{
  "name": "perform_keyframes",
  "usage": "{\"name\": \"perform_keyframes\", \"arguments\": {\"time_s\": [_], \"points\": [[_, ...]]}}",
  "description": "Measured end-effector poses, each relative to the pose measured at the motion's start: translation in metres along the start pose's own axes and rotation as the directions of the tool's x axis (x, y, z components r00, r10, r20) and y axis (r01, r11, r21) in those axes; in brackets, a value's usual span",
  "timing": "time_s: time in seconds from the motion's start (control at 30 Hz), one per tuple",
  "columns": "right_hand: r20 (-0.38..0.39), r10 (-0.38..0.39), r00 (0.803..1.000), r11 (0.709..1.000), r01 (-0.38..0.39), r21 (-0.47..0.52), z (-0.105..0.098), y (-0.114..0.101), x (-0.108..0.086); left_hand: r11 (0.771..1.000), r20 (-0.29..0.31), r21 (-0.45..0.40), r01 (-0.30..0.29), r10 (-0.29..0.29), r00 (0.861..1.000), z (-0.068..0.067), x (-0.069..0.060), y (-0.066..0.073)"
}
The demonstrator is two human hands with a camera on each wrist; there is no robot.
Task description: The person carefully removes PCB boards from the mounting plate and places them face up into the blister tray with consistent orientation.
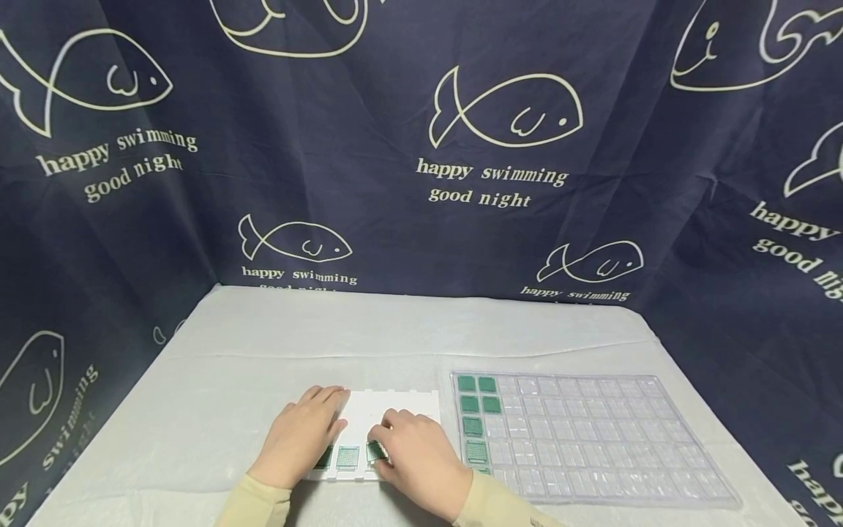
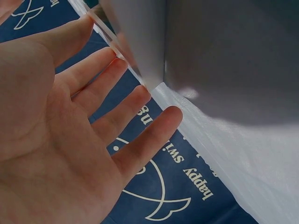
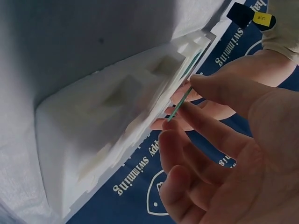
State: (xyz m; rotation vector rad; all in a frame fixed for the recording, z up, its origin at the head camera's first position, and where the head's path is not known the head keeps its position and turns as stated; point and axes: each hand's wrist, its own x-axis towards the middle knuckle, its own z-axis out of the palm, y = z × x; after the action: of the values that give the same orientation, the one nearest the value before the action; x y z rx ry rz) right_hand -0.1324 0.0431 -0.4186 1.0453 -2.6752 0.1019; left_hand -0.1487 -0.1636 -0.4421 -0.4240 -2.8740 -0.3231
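My right hand [image 1: 421,455] pinches a small green circuit board [image 3: 179,104] between thumb and fingers, over the near right part of a white tray [image 1: 395,399]. The right wrist view shows this board edge-on and tilted, close to the tray's face. Along the tray's near side lie two more green boards: one in plain sight [image 1: 347,457], the other [image 1: 323,460] partly hidden by my left hand [image 1: 296,437]. That hand rests at the tray's left edge. Its fingers look straight and spread in the left wrist view, with the fingertips [image 2: 142,93] against the edge.
To the right lies a clear plastic tray [image 1: 593,479] with rows of compartments; several green boards [image 1: 471,426] sit in its two leftmost columns. Both trays are on a table with a white cloth [image 1: 296,329]. A dark blue fish-print curtain [image 1: 395,241] hangs behind and at the sides.
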Motion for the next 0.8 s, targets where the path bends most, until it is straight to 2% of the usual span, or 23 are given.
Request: {"name": "perform_keyframes", "arguments": {"time_s": [0.3, 0.53, 0.8], "points": [[0.005, 0.009, 1.000, 1.000, -0.009, 0.012, -0.002, 0.003, -0.002, 1.000, -0.011, 0.019, -0.012, 0.012, 1.000, 0.001, 0.000, -0.002], [0.005, 0.022, 1.000, 0.999, -0.023, 0.036, -0.003, 0.007, -0.005, 1.000, 0.000, -0.006, 0.003, -0.003, 1.000, 0.001, -0.001, 0.000], [0.018, 0.040, 0.999, 0.998, -0.041, 0.038, -0.006, 0.011, -0.008, 1.000, -0.011, -0.002, -0.009, 0.009, 1.000, 0.002, -0.001, 0.000]]}}
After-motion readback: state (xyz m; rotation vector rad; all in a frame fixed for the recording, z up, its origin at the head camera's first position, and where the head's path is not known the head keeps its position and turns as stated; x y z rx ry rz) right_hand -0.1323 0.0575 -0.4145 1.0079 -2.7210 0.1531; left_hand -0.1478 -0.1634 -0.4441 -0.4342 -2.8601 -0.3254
